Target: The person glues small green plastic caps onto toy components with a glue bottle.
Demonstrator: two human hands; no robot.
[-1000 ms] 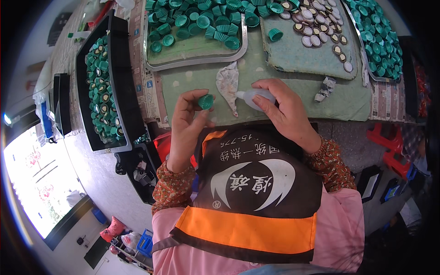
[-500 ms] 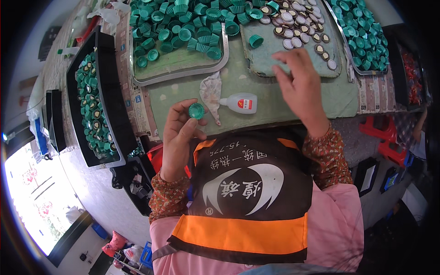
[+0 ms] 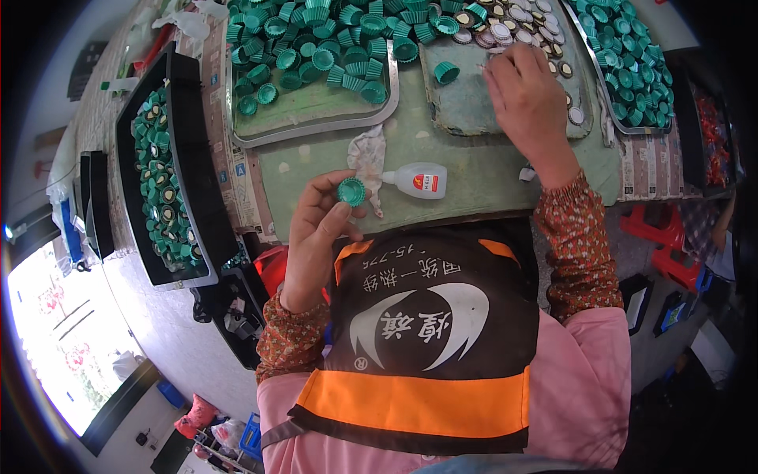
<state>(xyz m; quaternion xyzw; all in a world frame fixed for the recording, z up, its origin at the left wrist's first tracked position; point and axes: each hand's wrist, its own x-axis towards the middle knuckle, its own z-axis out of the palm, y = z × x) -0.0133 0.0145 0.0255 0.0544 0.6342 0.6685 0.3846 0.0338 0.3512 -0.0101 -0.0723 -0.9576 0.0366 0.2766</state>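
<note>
The left hand point(image 3: 320, 229) is pinching a green fluted cup point(image 3: 351, 192) between thumb and fingers, its mouth facing upward, near the bench point(image 3: 304, 154) edge closest to the body. The right hand point(image 3: 530, 99) is hovering over the blue-green pad point(image 3: 464, 103), fingers partly curled; whether it is gripping anything, I cannot tell. The pale round discs point(image 3: 521, 16) are lying just beyond its fingertips, well apart from the left hand. Between the hands, a white bottle point(image 3: 410, 180) is lying lengthwise left to right, its nozzle pointing toward the cup
</note>
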